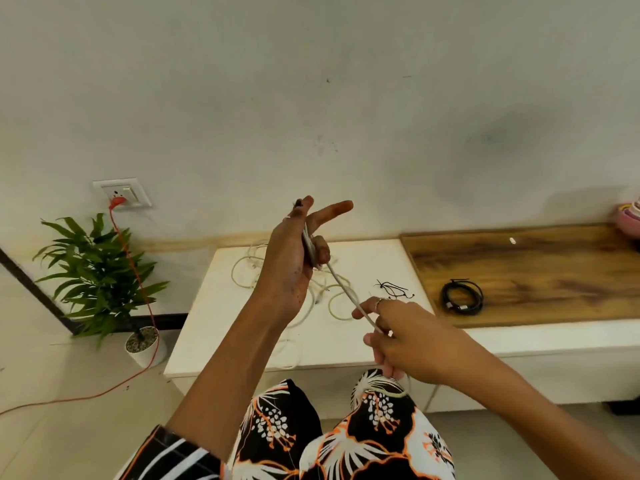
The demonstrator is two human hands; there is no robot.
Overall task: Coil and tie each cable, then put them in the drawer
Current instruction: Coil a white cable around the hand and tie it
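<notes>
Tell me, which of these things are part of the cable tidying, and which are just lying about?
Part of the job:
white cable stretched between left hand and right hand
loose white cables on the white table
black ties
coiled black cable

Just lying about:
potted plant
orange cord in the wall socket

Potted plant (100, 282) on floor; wall socket (122, 192) with red plug and cord (138, 275); pink item (630, 216) far right.

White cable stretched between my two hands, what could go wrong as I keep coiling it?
The thin white cable trails into loose loops on the white tabletop, so pulling with the right hand might snag or knot them. The few turns the left hand grips could slip loose.
</notes>
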